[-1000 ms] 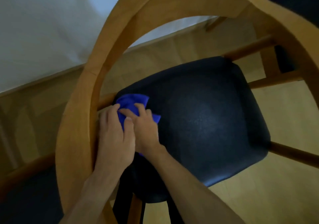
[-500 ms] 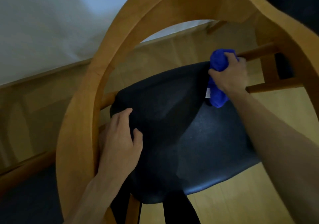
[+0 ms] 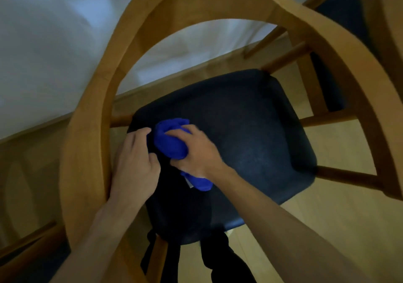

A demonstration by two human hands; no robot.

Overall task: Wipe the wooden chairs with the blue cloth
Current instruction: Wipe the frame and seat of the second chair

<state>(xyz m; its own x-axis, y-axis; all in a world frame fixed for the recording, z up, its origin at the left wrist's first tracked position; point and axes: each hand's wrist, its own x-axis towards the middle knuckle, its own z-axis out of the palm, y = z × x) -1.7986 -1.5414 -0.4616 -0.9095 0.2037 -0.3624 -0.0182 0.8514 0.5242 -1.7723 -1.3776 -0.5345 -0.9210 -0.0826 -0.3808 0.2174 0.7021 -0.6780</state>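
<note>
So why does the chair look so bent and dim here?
Head view: the wide-angle lens bows the wooden chair's backrest; the light is dim, so the dark seat loses detail; the right hand with the blue cloth is slightly motion-blurred.
</note>
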